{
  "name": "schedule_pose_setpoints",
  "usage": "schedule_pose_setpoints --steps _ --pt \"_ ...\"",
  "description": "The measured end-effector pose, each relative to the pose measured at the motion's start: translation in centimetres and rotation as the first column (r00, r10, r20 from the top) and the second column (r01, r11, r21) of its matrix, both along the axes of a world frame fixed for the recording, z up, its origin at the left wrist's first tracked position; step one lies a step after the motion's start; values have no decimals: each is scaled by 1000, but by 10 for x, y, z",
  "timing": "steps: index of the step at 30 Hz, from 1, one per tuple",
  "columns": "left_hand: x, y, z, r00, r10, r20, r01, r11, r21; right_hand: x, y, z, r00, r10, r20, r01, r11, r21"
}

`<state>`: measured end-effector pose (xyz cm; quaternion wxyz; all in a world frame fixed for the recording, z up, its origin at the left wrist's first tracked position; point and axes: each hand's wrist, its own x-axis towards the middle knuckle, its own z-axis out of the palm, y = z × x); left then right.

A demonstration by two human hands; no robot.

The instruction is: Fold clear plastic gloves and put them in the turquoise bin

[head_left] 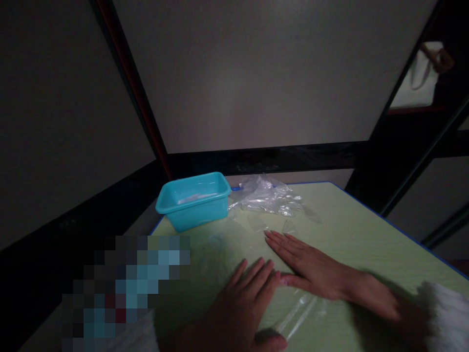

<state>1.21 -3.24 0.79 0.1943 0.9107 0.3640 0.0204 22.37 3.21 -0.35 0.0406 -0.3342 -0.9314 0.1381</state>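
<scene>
A clear plastic bag (298, 313) lies on the pale green table, its shiny folds showing below and between my hands. My right hand (311, 264) rests flat over it with the fingers stretched out toward the upper left. To the left, my left hand (249, 298) is spread palm down, its fingertips close to the right thumb. Corners of clear film stick up just beyond the right fingertips. How far the bag extends under both palms is hidden.
A turquoise plastic basket (198, 212) with something pale inside stands at the table's far left corner. Beside it lies a crumpled heap of clear plastic bags (267, 195). The table (366, 230) has a blue edge and meets dark-framed panels behind. A white bag (417, 80) hangs at upper right.
</scene>
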Motion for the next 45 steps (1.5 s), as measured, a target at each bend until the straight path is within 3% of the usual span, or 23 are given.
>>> schedule_pose_setpoints --steps 8,15,19,23,27,33,45 --pt "3 -3 -8 999 -3 -50 2 1000 -25 8 16 -1 998 55 -1 -55 998 11" --pt "4 -3 -8 997 9 -81 -13 999 -49 15 26 -3 999 18 39 -19 1000 20" --pt "2 -6 -7 999 13 -47 -16 999 -47 23 30 -3 996 -66 61 63 997 45" --pt "0 -4 -8 982 168 84 -171 985 29 18 21 5 986 -168 1 166 976 138" --pt "-2 14 -13 946 274 174 -301 942 152 -8 0 7 974 -157 -163 181 973 145" --pt "-11 35 -23 973 230 31 -232 953 195 -28 -18 -6 999 -25 -37 28 997 72" --pt "-29 38 -22 948 315 -43 -297 926 235 -17 -18 -6 1000 -29 6 29 998 49"
